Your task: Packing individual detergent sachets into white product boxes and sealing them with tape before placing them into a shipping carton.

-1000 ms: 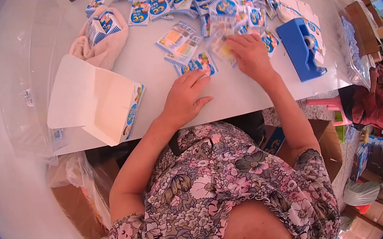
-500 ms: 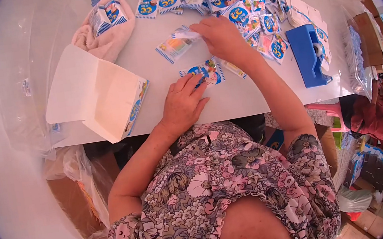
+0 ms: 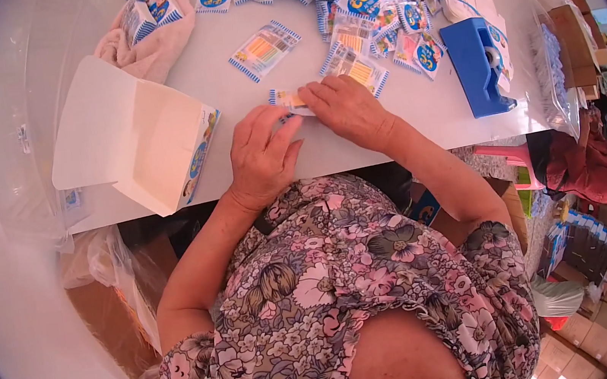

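Observation:
At the table's near side, a small striped-edge packet (image 3: 284,98) lies partly under both hands. My right hand (image 3: 351,110) has its bent fingers closed on the packet's right part, covering most of it. My left hand (image 3: 259,153) is at the packet's left end, fingers curved and thumb held apart, fingertips at its lower edge. Farther off, a flat clear-faced packet (image 3: 264,50) shows coloured sticks inside. Beyond my right hand, two more packets, one with orange sticks (image 3: 358,72), lie overlapping.
An open white carton (image 3: 160,151) stands at the left, in front of a pink towel (image 3: 156,46) with packets on it. Many blue-and-white packets (image 3: 359,0) are heaped at the back. A blue tape dispenser (image 3: 476,71) is at the right, beside flat printed card (image 3: 474,2).
My right hand has let go of the clear-faced packet, which now lies flat, and has come nearer to the packet by my left hand. My left thumb and fingers have lifted and curled.

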The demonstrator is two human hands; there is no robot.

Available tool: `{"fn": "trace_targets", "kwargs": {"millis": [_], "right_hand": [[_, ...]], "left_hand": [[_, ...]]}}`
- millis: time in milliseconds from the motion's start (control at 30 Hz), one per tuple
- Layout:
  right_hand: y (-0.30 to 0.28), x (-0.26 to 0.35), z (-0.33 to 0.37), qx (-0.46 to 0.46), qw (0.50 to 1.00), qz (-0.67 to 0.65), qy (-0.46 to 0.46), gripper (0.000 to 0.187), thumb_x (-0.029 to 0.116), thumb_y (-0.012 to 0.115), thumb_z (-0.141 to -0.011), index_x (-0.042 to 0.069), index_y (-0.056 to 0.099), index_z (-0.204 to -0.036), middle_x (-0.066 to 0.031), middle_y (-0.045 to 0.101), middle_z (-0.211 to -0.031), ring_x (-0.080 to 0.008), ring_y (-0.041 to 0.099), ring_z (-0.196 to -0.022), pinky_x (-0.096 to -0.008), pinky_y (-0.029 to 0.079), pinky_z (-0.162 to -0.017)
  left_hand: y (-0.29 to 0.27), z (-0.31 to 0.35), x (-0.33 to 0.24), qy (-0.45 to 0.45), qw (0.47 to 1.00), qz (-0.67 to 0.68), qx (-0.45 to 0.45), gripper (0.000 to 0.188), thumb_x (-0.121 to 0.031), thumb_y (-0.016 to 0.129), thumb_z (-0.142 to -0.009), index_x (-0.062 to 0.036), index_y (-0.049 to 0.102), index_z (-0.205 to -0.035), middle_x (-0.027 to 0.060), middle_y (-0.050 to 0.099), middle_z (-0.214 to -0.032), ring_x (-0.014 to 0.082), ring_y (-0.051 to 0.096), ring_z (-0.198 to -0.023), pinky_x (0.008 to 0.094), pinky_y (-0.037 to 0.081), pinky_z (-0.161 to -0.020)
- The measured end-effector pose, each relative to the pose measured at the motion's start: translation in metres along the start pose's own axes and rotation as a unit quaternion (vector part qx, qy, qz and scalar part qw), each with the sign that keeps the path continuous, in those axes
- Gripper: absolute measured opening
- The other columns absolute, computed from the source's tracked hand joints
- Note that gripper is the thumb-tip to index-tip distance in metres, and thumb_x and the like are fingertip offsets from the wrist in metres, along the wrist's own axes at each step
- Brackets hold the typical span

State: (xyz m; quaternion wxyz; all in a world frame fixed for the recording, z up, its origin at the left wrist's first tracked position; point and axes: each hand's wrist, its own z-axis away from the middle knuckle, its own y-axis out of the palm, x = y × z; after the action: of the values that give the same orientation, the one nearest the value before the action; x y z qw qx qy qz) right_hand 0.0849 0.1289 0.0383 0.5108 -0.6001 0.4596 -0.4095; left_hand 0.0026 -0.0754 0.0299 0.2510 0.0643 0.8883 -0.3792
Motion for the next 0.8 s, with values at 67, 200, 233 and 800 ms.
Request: {"fn": "trace_targets", "kwargs": {"millis": [67,200,233,800], "right_hand": [[-0.005,0.011,0.001,0.044,0.993,-0.111,0.027,0.047,0.013,0.072,-0.078,0.003,0.059,-0.122,-0.0105,0.066,-0.113,-0.0289,0.062,-0.102,-0.0416,0.051,-0.085],[-0.044,0.020,0.010,0.140,0.915,-0.355,0.131,0.038,0.016,0.076,-0.079,0.005,0.066,-0.114,-0.0112,0.070,-0.100,-0.0305,0.065,-0.092,-0.0428,0.052,-0.081],[-0.042,0.007,0.023,0.077,0.868,-0.442,0.212,0.044,0.019,0.078,-0.080,0.003,0.064,-0.119,-0.0121,0.069,-0.108,-0.0313,0.064,-0.097,-0.0405,0.052,-0.085],[-0.018,-0.015,0.002,-0.102,0.884,-0.397,0.225,0.017,0.006,0.064,-0.088,0.000,0.071,-0.103,-0.0098,0.072,-0.090,-0.0143,0.066,-0.080,-0.0295,0.053,-0.074]], "left_hand": [[-0.003,-0.012,-0.008,0.026,0.997,-0.072,-0.033,0.040,-0.007,0.073,-0.071,-0.0057,0.066,-0.110,0.0116,0.066,-0.102,0.0303,0.062,-0.101,0.0390,0.051,-0.086],[0.009,0.014,0.008,0.004,0.999,0.006,0.051,0.042,-0.003,0.072,-0.068,-0.0071,0.065,-0.109,0.0096,0.066,-0.099,0.0280,0.062,-0.095,0.0396,0.049,-0.081],[0.011,0.017,0.010,0.014,0.998,0.013,0.065,0.041,-0.002,0.072,-0.067,-0.0075,0.064,-0.107,0.0085,0.065,-0.097,0.0275,0.061,-0.092,0.0392,0.049,-0.078],[0.007,-0.007,0.010,-0.042,0.996,0.078,-0.026,0.034,0.004,0.073,-0.068,-0.0046,0.059,-0.097,0.0138,0.058,-0.116,0.0333,0.060,-0.108,0.0397,0.051,-0.087]]}}
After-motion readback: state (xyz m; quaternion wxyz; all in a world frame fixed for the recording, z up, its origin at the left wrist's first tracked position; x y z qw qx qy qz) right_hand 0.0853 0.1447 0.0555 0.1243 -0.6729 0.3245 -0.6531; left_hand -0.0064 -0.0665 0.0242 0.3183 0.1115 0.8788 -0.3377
